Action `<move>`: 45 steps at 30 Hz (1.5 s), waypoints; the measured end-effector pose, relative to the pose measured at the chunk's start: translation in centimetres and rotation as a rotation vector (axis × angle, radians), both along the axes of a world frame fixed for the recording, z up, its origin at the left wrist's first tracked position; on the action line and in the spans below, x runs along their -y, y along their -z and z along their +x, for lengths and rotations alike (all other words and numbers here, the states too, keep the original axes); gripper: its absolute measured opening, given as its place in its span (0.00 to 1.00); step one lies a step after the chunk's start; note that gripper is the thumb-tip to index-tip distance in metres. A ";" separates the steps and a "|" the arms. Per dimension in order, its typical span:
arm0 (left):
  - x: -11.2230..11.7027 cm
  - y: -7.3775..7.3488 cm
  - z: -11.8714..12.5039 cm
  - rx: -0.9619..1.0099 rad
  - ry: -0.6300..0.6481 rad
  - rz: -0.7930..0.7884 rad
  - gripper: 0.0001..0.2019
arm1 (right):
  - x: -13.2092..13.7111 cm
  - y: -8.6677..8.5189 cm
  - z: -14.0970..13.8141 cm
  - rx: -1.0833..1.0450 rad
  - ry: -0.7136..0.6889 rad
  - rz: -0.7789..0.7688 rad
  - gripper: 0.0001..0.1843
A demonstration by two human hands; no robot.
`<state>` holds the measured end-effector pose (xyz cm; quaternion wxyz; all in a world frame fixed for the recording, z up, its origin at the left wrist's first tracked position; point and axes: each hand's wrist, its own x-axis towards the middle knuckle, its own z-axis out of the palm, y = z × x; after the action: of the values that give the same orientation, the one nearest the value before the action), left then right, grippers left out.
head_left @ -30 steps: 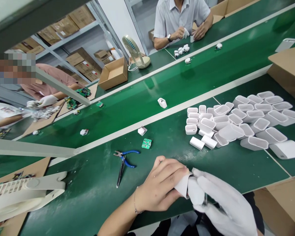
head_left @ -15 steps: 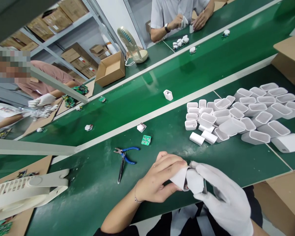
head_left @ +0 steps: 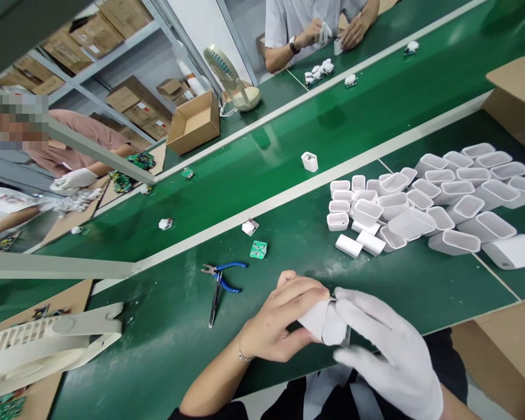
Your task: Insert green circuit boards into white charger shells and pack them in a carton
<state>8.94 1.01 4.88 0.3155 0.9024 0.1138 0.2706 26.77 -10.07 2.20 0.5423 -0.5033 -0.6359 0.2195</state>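
My bare left hand (head_left: 280,321) and my white-gloved right hand (head_left: 387,347) meet at the near edge of the green table, both closed on one white plastic shell (head_left: 321,321). The left fingers wrap its left side, and the gloved fingers press on its right end. A heap of several empty white shells (head_left: 424,204) lies to the right, beyond my hands. Blue-handled pliers (head_left: 221,280) lie left of my left hand. A small green circuit board (head_left: 258,249) and a small white part (head_left: 249,227) lie beyond the pliers.
A green conveyor belt (head_left: 266,157) runs diagonally and carries a white shell (head_left: 310,161) and small parts. A white fan (head_left: 44,344) lies at the left. People sit across the belt with cardboard boxes (head_left: 195,122). A brown box (head_left: 514,99) stands at the right.
The loose shell on the belt has drifted to the right. My gloved fingers have shifted over the held shell's end. The view has tilted slightly.
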 end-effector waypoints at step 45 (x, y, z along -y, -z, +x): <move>0.0 1.7 0.4 -0.015 -0.080 -0.107 0.25 | -4.3 -1.4 -2.7 -0.590 -0.228 -0.683 0.20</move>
<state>9.31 1.05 3.18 0.3512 0.8809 0.1665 0.2700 24.03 -5.76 3.61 0.4759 -0.4960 -0.3969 0.6083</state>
